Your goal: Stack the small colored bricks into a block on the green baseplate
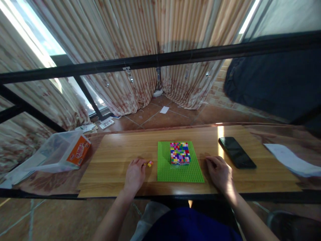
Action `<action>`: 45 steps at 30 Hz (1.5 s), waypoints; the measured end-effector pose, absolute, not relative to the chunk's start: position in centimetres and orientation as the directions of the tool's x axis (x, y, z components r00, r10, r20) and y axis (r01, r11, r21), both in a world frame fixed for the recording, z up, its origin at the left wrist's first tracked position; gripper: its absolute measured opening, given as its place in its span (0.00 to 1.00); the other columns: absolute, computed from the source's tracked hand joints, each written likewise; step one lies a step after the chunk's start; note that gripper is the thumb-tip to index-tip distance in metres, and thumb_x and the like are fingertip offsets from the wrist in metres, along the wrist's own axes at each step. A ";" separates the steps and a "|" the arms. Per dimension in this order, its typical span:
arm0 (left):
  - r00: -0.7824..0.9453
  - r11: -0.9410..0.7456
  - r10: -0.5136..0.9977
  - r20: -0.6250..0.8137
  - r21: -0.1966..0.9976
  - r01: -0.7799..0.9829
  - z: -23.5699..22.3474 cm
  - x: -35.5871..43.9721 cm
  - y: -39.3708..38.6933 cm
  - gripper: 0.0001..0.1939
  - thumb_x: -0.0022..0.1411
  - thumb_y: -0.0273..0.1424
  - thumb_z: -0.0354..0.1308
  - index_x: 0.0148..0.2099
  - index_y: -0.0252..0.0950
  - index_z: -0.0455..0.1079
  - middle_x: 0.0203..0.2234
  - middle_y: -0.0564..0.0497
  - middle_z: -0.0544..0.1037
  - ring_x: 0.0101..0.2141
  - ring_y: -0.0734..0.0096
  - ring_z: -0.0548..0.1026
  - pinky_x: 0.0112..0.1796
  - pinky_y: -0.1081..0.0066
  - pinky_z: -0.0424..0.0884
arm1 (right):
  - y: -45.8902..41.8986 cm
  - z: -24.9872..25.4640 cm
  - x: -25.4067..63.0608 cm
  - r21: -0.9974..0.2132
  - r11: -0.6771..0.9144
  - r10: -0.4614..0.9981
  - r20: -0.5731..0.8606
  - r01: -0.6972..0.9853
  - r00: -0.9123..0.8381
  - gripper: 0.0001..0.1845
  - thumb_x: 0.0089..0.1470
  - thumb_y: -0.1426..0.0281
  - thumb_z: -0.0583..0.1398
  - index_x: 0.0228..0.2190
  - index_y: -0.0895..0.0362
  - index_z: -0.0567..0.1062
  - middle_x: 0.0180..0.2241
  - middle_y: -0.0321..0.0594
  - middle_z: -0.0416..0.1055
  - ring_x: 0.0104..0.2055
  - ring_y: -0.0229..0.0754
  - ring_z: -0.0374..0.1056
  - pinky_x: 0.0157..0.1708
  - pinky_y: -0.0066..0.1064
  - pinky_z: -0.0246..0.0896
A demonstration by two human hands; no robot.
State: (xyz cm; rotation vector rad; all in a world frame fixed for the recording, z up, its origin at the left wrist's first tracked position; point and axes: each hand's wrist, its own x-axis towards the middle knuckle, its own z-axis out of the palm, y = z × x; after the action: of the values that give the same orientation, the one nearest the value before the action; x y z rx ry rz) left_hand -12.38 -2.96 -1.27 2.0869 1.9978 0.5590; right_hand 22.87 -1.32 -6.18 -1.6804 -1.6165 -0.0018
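A green studded baseplate (180,175) lies on the wooden board in front of me. On its upper middle stands a square block of multicoloured toy bricks (180,154), stacked in layers. To the left of the plate, my left hand (135,172) rests on the board with its fingers closed, a small yellow brick (144,164) at its fingertips. Just beside those fingertips lie several loose yellow, orange and pink bricks (150,163). My right hand (220,172) is closed on the board, right of the plate and apart from it; whatever its fingers hold is hidden.
A black phone (237,152) lies right of my right hand on the wooden board (120,145). A clear plastic bin (60,150) with an orange label stands to the left. White paper (291,160) is at the far right. A black metal bar (170,58) crosses beyond the board.
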 end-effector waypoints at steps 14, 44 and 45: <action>0.069 -0.214 0.969 0.236 0.668 0.713 2.3 -6.3 1.3 0.05 0.61 0.25 0.53 0.37 0.37 0.71 0.31 0.51 0.77 0.34 0.70 0.75 0.38 0.71 0.69 | -1.4 -6.2 22.5 -0.567 0.089 0.855 0.466 0.819 0.230 0.16 0.60 0.62 0.54 0.33 0.56 0.80 0.35 0.43 0.76 0.34 0.42 0.72 0.34 0.31 0.66; 0.065 -0.262 0.952 0.298 0.693 0.672 1.6 -2.8 3.7 0.11 0.58 0.22 0.56 0.42 0.36 0.73 0.34 0.49 0.80 0.36 0.66 0.77 0.40 0.66 0.71 | -1.4 -5.6 22.4 -0.601 0.110 0.865 0.450 0.791 0.222 0.14 0.59 0.65 0.55 0.34 0.57 0.79 0.35 0.43 0.76 0.35 0.42 0.72 0.36 0.31 0.66; 0.045 -0.246 0.957 0.286 0.721 0.648 1.5 -2.9 3.8 0.11 0.58 0.23 0.56 0.43 0.35 0.73 0.34 0.48 0.79 0.36 0.66 0.77 0.40 0.66 0.71 | -1.4 -5.6 22.4 -0.602 0.110 0.865 0.450 0.791 0.222 0.14 0.59 0.66 0.55 0.33 0.57 0.79 0.35 0.43 0.76 0.35 0.42 0.72 0.36 0.31 0.66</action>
State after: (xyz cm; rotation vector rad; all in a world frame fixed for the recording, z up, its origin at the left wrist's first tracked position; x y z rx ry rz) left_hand -2.85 3.83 1.47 1.9330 1.6141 1.0520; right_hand 22.42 -1.41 -5.61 -1.6757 -1.5669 0.1145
